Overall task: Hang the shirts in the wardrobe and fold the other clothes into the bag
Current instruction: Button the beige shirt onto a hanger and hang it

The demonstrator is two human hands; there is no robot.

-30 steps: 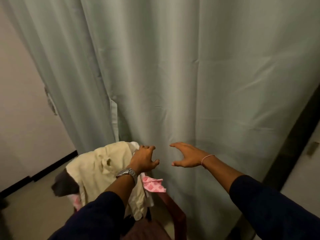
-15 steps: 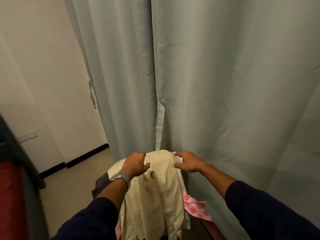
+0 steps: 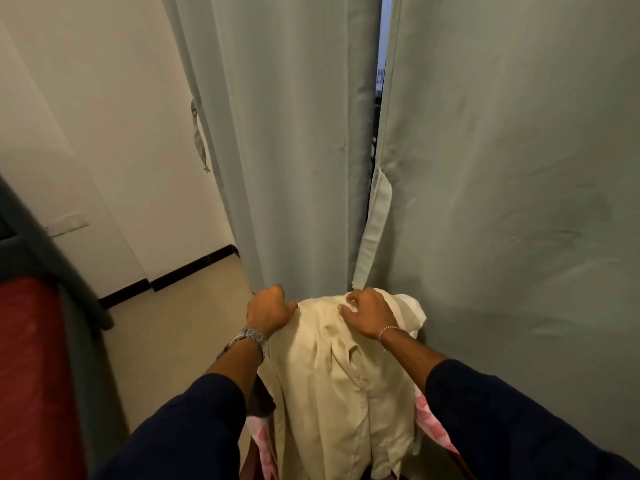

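A cream shirt (image 3: 343, 382) hangs draped over a pile of clothes at the bottom centre. My left hand (image 3: 268, 311) grips its upper left edge with curled fingers. My right hand (image 3: 369, 313) lies on the top of the shirt, its fingertips curled into the fabric. Pink patterned cloth (image 3: 429, 424) and a dark garment (image 3: 259, 400) stick out from under the shirt. What holds the pile up is hidden.
Pale green curtains (image 3: 485, 168) hang right behind the clothes, with a narrow gap (image 3: 379, 81) between two panels. A white wall (image 3: 104, 133) with a black skirting stands to the left. A red surface (image 3: 31, 375) with a grey edge fills the lower left. Beige floor (image 3: 173, 334) lies between.
The view has swung left, so the clothes sit at the centre. Both hands came down from the air onto the cream shirt and took hold of its top.
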